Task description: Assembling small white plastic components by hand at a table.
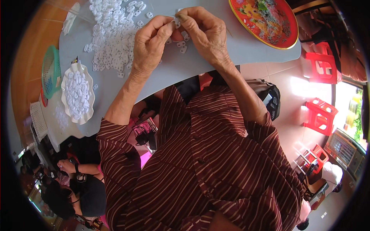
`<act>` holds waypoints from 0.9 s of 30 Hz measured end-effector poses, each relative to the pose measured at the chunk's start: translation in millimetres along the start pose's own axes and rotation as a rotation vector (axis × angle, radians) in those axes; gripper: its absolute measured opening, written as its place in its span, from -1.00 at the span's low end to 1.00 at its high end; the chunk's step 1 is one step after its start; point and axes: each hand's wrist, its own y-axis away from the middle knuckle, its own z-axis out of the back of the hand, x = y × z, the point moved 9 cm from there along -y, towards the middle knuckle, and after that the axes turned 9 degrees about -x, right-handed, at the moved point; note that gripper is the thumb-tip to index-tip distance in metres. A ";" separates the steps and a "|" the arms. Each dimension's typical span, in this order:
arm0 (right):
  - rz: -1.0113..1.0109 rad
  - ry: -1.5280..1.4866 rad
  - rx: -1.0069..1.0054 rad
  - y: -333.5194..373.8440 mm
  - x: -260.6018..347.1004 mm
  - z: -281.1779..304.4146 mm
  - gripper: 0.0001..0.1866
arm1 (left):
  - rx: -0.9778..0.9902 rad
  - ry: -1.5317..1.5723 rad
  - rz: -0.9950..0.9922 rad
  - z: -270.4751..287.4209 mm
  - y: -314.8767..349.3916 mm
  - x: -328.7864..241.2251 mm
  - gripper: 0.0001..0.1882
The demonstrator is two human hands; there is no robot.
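At the worktop's (231, 50) left edge a green mesh basket (50, 71) hangs partly over the side, and just inside it sits a white scalloped dish (78, 93) heaped with small white plastic pieces. Further in, toward the far edge, a loose pile of white pieces (111, 34) spreads across the grey surface, leaving a bare strip along the near edge where the forearms cross. The left hand (150, 44) is raised near the middle, its fingers (163, 25) curled and pressed together at the tips on one small white piece (177, 20). The right hand (206, 32) meets it there, thumb and forefinger pinching the same piece from the other side. A few stray pieces lie just beneath the hands. At the far right corner stands a red patterned tray (266, 21) with open grey surface before it.
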 end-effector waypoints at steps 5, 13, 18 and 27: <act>0.021 0.126 -0.003 -0.4 -0.9 3.3 -0.79 | -0.012 0.026 0.001 -0.5 0.4 2.2 -0.79; -0.023 0.043 0.035 1.3 -4.0 -2.3 -0.82 | 0.025 0.129 0.046 -2.2 3.7 6.3 -0.73; -0.001 -0.048 0.104 -0.1 -7.8 0.7 -0.85 | 0.004 0.025 0.013 3.2 -3.2 -3.8 -0.77; -0.152 -0.023 -0.068 -10.7 -16.1 52.7 -0.83 | -0.056 -0.502 -0.206 17.3 -24.3 -19.9 -0.83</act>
